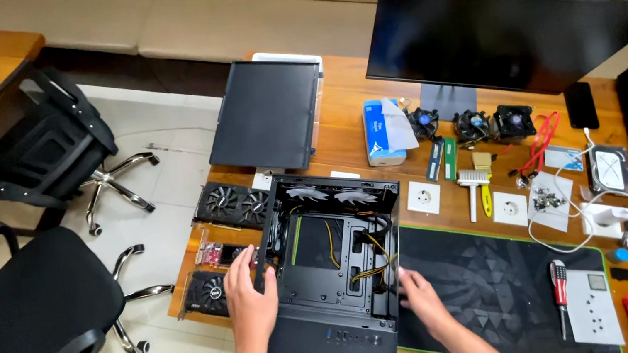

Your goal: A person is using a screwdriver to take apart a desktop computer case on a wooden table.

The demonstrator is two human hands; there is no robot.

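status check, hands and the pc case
Left hand grips the open PC case left edge. Right hand on its right edge. Graphics cards crowd the left.

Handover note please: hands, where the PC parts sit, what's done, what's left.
Left hand grips the left edge of the open computer case; right hand rests at its right edge, by the desk mat. Both hold no tools.
Case lies on its side, panel off, cables inside, no board visible.
Three graphics cards lie left of it, coolers by the monitor, screwdriver on the mat.
Left: parts are not yet fitted.
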